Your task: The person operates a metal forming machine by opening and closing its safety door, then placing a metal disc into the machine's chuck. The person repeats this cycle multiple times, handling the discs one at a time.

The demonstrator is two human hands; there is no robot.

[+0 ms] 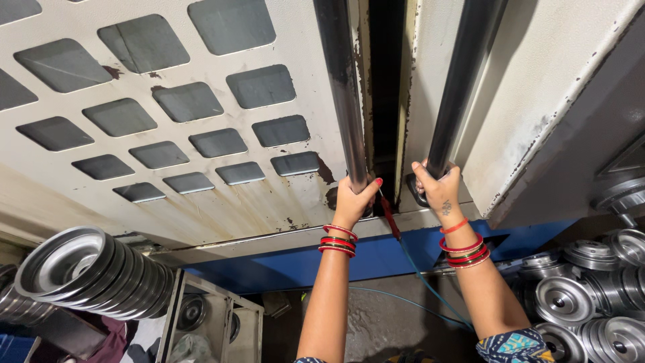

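My left hand (pixel 355 198) grips the lower end of a dark vertical bar handle (pixel 341 87) on the left machine door (pixel 201 195), a cream panel with several grey rounded windows. My right hand (pixel 440 188) grips the lower end of a matching bar handle (pixel 460 81) on the right cream door (pixel 531 101). A narrow dark gap (pixel 384 87) runs between the two doors. Both wrists wear red and green bangles. A thin red tool or hose end (pixel 390 215) hangs just below the gap.
A row of shiny metal pulley discs (pixel 94 269) lies at lower left. More metal discs (pixel 591 296) are heaped at lower right. A blue machine base (pixel 282 265) runs under the doors, with a blue hose (pixel 430 289) trailing down to the floor. A grey metal box (pixel 215 323) stands below.
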